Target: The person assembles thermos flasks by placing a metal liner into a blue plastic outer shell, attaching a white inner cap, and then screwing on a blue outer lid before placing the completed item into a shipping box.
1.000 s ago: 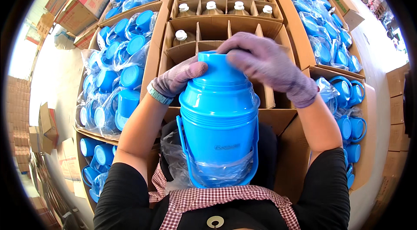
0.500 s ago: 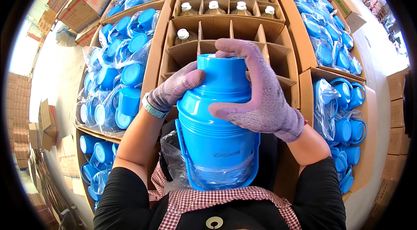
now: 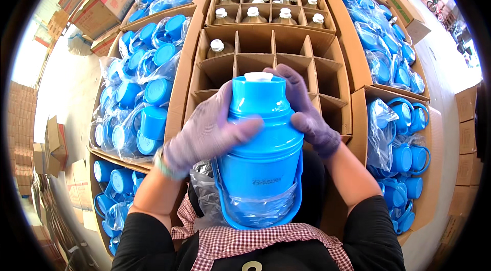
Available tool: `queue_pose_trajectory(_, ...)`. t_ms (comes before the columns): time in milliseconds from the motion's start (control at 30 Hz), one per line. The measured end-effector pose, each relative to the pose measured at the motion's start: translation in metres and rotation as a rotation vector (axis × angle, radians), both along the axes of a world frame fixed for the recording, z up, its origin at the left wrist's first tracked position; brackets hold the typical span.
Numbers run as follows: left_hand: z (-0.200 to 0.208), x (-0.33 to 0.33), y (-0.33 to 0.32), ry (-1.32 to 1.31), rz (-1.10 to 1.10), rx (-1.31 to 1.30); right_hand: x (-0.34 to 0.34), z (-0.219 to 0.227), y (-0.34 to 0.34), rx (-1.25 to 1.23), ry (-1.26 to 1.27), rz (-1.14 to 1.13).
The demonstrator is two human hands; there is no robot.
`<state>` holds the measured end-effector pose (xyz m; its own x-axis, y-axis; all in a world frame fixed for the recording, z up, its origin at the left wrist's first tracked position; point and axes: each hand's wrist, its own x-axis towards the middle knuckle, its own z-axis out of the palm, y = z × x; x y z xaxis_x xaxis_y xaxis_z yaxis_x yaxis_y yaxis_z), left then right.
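Note:
A blue plastic thermos jug [image 3: 261, 168] stands upright against my apron, its carrying handle hanging down around the front. A white stopper [image 3: 258, 76] shows in its neck. Clear plastic film [image 3: 263, 204] clings to the lower part. My left hand [image 3: 212, 130], in a purple-grey glove and slightly blurred, wraps the jug's left shoulder with the thumb across the front. On the other side my right hand [image 3: 309, 117], gloved alike, curls its fingers behind the neck and sets its thumb on the right shoulder.
Beyond the jug is a divided carton [image 3: 271, 32] with one white-capped liner bottle [image 3: 217, 47] in its far left cell. Another divided carton behind it holds several capped bottles [image 3: 253, 14]. Cartons of blue bagged lids and cups flank me left [image 3: 153, 92] and right [image 3: 404, 158].
My right hand has moved from above the jug's mouth to its right shoulder, uncovering the stopper. My left hand has slid forward and down around the jug's left side.

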<state>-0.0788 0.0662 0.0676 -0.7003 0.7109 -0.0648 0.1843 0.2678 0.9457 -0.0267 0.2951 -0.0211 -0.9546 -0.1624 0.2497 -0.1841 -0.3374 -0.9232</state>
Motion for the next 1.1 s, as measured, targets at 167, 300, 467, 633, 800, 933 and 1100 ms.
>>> queue_pose_trajectory(167, 0.005, 0.009, -0.001, 0.163, 0.001, -0.060, 0.027, 0.021, 0.005, -0.111, -0.258, -0.026)
queue_pose_trajectory(300, -0.107, -0.017, -0.038, -0.849, -0.150, 0.329, 0.093, 0.108, -0.056, 0.818, 0.233, -0.554)
queue_pose_trajectory(467, -0.119, -0.004, 0.046, -0.982, -0.245, 0.460, 0.116, 0.167, -0.052, 0.852, 0.394, -0.349)
queue_pose_trajectory(633, -0.067, 0.009, 0.016, -0.901, -0.188, 0.602, 0.060, 0.245, -0.019, 0.678, 0.779, 0.454)
queue_pose_trajectory(800, 0.004, 0.092, -0.050, -0.688, 0.014, 0.727, 0.138, 0.272, -0.074, 1.053, 0.567, 0.126)
queue_pose_trajectory(933, 0.040, 0.217, -0.083, -0.072, 0.241, 0.467, 0.092, 0.187, -0.008, 1.636, 0.732, -0.269)
queue_pose_trajectory(1100, 0.046, 0.205, -0.115, -0.248, 0.018, 0.567, 0.202, 0.298, -0.105, 1.464, 0.544, -0.192)
